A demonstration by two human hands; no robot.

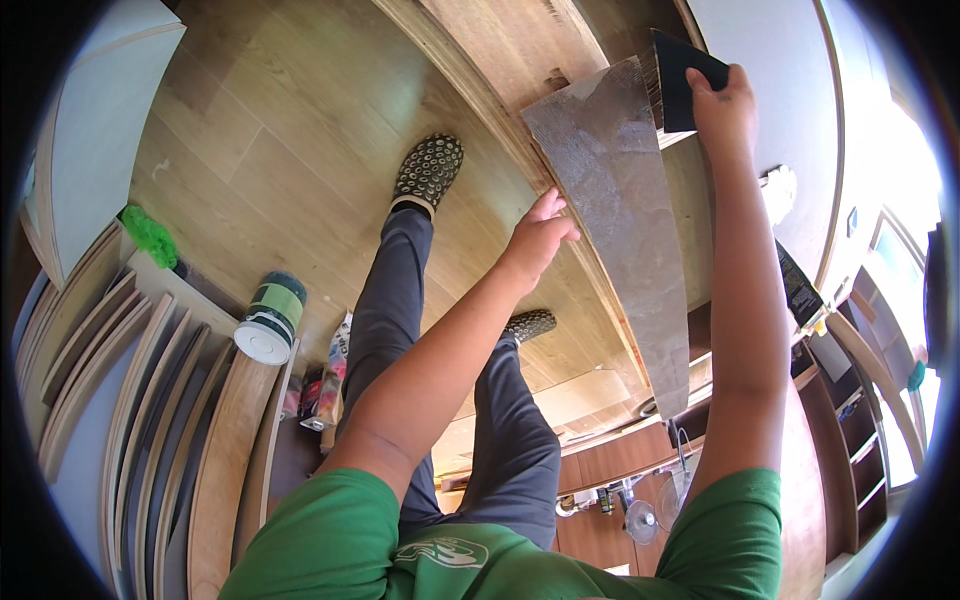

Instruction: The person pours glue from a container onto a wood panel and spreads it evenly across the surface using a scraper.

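Note:
A dark, flat, square-edged piece (690,80) is gripped in my right hand (725,105), with the thumb on its face. It stands at the far end of a long grey, streaked sheet (620,170), whose surface looks marbled. That sheet lies along a wooden frame or bench with a pale wooden edge (600,270). At this edge, my left hand (542,240) has its fingers partly bent and apart, with nothing seen in them. Whether its fingertips touch the edge, I cannot tell.
Several boards (150,400) stand on edge at lower left, near a green-and-white tub (270,318) and a bright green bag (150,237). My shoes (428,170) are on the wood-plank floor (260,120). A broad pale panel (775,80) rises at right.

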